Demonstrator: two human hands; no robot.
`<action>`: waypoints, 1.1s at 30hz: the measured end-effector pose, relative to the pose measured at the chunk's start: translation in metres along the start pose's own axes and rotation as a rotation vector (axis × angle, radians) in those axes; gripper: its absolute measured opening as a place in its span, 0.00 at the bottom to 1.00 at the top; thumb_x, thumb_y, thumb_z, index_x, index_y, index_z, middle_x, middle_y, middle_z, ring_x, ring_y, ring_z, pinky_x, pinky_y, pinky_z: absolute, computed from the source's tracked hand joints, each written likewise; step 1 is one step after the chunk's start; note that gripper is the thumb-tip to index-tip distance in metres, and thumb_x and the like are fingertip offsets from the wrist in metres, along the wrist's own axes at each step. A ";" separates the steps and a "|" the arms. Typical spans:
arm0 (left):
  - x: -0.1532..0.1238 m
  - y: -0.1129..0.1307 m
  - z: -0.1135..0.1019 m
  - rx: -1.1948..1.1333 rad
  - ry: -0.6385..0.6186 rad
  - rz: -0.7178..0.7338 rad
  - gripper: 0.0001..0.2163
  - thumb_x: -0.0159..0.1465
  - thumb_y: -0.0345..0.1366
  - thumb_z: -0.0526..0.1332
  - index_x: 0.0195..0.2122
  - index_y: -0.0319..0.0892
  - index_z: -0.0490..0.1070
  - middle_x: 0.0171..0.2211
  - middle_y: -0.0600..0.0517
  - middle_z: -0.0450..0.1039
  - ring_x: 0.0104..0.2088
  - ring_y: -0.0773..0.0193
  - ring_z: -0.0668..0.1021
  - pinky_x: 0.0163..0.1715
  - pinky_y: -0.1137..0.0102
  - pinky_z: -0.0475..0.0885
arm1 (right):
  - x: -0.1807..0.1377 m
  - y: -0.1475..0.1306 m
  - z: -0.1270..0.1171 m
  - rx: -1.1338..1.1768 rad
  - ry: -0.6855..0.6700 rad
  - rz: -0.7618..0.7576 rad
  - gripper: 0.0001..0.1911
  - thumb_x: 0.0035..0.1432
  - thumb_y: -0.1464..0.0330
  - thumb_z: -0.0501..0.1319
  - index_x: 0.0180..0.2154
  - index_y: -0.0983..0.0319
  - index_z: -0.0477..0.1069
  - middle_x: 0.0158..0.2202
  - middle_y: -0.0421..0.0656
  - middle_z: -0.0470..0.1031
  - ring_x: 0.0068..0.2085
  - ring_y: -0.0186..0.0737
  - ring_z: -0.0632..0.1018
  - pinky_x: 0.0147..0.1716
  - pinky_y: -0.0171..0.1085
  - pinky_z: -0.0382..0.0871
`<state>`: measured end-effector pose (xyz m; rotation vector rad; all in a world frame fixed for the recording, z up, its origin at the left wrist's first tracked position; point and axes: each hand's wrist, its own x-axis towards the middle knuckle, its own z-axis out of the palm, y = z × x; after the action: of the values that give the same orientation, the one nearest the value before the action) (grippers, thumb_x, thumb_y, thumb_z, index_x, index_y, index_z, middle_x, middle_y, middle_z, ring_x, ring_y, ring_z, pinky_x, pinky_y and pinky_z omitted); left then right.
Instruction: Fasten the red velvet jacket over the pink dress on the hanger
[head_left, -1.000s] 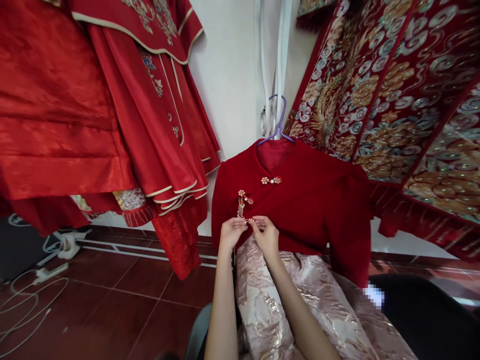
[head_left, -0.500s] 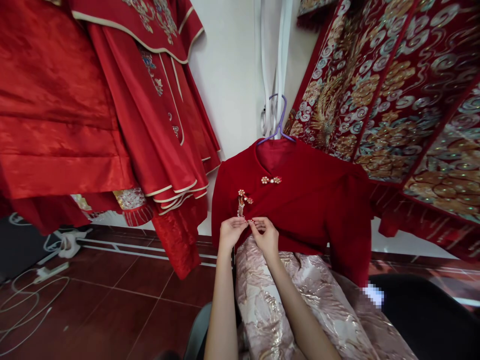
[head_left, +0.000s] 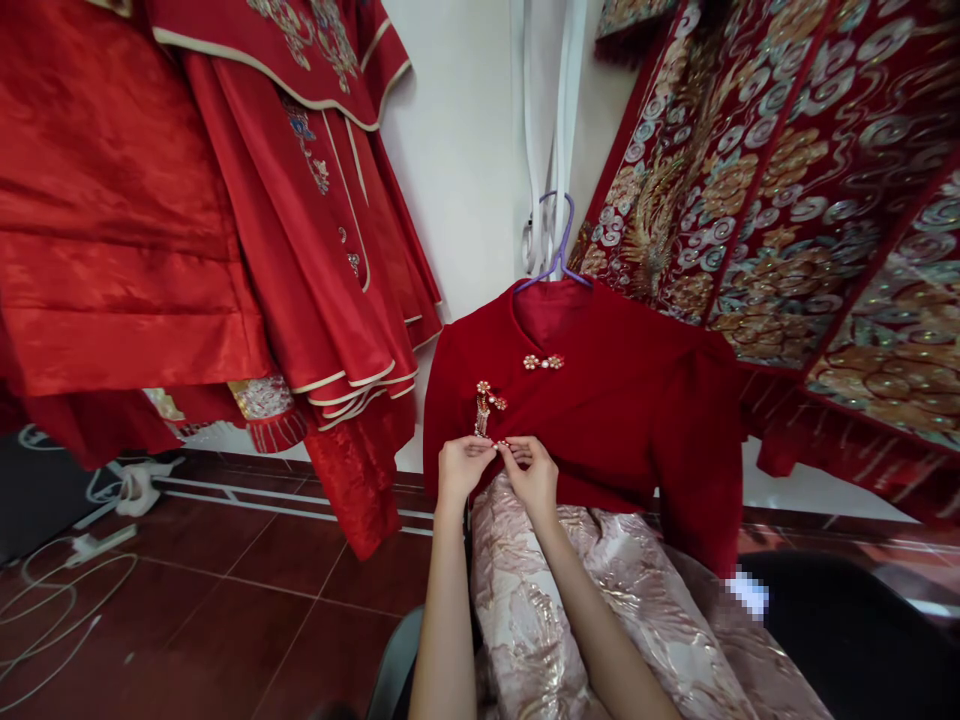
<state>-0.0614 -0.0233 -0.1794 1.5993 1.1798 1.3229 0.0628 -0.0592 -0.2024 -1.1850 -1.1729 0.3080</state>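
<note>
Head view: A person's left hand (head_left: 463, 468) and right hand (head_left: 531, 472) meet at the left, near edge of a red jacket (head_left: 592, 410).
Fingers: Thumbs and fingertips pinched together on a small beaded clasp (head_left: 499, 446), which they largely hide.
Jacket: Deep red and velvety, with long sleeves (head_left: 697, 460) and gold, pearl-dotted flower fastenings; an upper clasp (head_left: 543, 363) spans the front, while a tasselled ornament (head_left: 482, 408) sits farther left.
Direction: Neckline (head_left: 553, 315) toward the far side, hem (head_left: 596, 497) toward the near; the neck-to-hem axis runs far to near, and the upper clasp's long axis left to right.
Setting: The jacket hangs from a purple hanger (head_left: 558, 262) above a pale pink, gold-patterned skirt (head_left: 529, 610); red garments (head_left: 112, 200) hang left, an embroidered garment (head_left: 757, 220) right.
</note>
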 end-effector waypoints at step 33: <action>-0.003 0.008 -0.006 -0.013 -0.084 0.079 0.08 0.53 0.38 0.69 0.32 0.40 0.78 0.32 0.47 0.80 0.32 0.62 0.81 0.39 0.69 0.75 | -0.004 -0.004 -0.002 -0.023 0.020 -0.078 0.12 0.56 0.67 0.57 0.41 0.62 0.74 0.34 0.44 0.74 0.30 0.34 0.74 0.33 0.34 0.72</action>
<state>-0.0659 -0.0291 -0.1717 1.6915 1.0650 1.2968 0.0614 -0.0654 -0.2011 -1.1570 -1.2046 0.2237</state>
